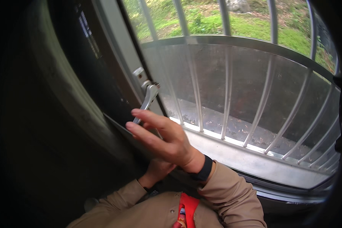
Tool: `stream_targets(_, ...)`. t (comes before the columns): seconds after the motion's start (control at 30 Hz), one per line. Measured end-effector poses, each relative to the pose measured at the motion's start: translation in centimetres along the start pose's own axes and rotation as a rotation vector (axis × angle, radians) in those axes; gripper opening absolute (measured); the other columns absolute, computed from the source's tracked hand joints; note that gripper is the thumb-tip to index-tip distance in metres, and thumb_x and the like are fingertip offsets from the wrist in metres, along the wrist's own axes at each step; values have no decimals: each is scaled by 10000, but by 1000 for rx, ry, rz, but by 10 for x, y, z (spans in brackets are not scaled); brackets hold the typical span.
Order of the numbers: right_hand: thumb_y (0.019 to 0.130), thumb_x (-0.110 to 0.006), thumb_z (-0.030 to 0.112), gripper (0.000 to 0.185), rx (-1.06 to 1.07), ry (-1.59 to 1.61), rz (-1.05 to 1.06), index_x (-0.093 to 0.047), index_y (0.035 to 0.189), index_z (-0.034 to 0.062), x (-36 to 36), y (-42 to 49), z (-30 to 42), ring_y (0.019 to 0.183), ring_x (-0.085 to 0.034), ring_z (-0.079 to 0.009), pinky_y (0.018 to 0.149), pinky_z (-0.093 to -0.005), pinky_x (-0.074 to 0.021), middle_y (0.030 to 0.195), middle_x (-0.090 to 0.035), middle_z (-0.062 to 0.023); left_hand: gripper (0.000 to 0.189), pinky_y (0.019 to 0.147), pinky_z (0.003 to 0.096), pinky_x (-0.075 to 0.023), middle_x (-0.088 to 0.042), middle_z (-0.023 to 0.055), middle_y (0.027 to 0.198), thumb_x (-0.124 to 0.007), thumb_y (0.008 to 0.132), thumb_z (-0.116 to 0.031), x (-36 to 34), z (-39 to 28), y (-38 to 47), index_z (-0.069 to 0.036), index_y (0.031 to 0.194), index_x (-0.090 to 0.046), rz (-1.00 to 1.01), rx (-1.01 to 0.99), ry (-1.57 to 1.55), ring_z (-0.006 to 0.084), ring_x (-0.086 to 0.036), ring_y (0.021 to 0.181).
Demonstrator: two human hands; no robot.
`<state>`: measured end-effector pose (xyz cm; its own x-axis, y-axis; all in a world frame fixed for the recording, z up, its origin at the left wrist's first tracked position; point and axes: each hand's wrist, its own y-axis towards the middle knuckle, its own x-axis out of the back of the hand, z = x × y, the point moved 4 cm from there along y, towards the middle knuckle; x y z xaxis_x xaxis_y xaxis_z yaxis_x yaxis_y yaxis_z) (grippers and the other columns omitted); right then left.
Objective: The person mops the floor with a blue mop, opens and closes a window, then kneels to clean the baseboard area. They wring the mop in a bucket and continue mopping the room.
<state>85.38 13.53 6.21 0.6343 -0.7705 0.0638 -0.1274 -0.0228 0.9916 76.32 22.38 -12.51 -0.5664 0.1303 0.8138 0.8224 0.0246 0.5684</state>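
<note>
My right hand (pixel 166 139) reaches up and to the left, with a dark band (pixel 203 169) on its wrist. Its fingers are extended and apart beside the lower end of a silver metal lever handle (pixel 148 98). One fingertip overlaps that end in the view; whether it touches the metal is unclear. The handle sits on the light frame (pixel 122 42) of a glazed window or door. Below, my left hand (pixel 156 172) is partly covered by my right hand and wrist; its fingers are hidden in shadow.
Beyond the glass stand upright metal railing bars (pixel 228 94) joined by a curved horizontal rail (pixel 239 42). A pale sill (pixel 245 158) runs below them. Grass (pixel 211 25) lies outside. Along the dark left side hangs a blurred, folded greyish strip (pixel 62 77), perhaps a curtain.
</note>
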Motion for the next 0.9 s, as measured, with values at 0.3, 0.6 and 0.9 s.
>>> stream_targets(0.3, 714, -607, -116, 326, -290, 23, 119, -641, 1019, -6, -12, -94, 55, 728, -648, -266, 597, -305, -529, 929, -605, -165, 367, 586, 298, -519, -654, 58, 853, -612, 818, -19, 57, 11, -81, -40, 1184, -602, -190, 124, 99, 170, -638, 663)
stream_targets(0.6, 893, -586, 28, 150, -1103, 365, 610, -627, 1037, 13, -88, -271, 67, 684, -596, -162, 588, -266, -481, 893, -610, -106, 156, 632, 238, -491, -581, 25, 653, -523, 957, -130, 161, 21, -253, 6, 964, -599, -810, 1005, -259, 76, -562, 620)
stream_targets(0.9, 955, -565, 224, 294, -1986, 761, 1107, -572, 1146, 0, -188, -411, 107, 723, -629, -132, 619, -262, -533, 939, -639, -72, 178, 619, 257, -481, -578, 38, 659, -556, 918, -139, 174, 16, -327, 2, 844, -637, -648, 1092, -403, 115, -562, 606)
